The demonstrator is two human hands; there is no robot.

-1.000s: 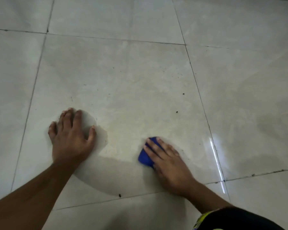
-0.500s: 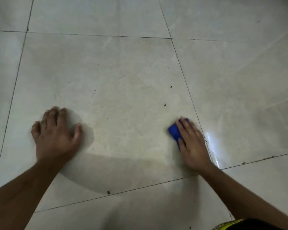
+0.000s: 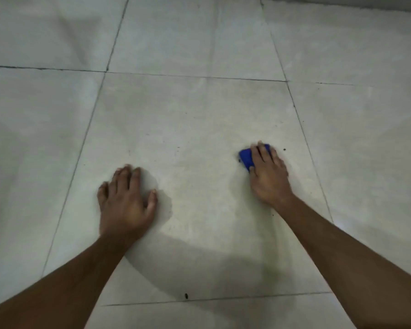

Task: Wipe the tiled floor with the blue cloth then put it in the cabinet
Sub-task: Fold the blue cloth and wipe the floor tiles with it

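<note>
The blue cloth [image 3: 246, 159] is bunched small on the pale tiled floor [image 3: 195, 129], right of the middle. My right hand [image 3: 268, 176] lies on top of it, fingers pressed over it, so only its left part and a strip at the far edge show. My left hand [image 3: 126, 200] rests flat on the same tile to the left, fingers spread, holding nothing. No cabinet is in view.
Dark grout lines [image 3: 199, 77] cross the floor between large tiles. Small dark specks lie on the tile, one just right of the cloth [image 3: 284, 149] and one at the near grout line [image 3: 186, 296]. A wall base [image 3: 365, 3] runs along the top right.
My right hand has slid the cloth from the near middle of the tile out to the right and farther away. My left hand has stayed planted on the floor.
</note>
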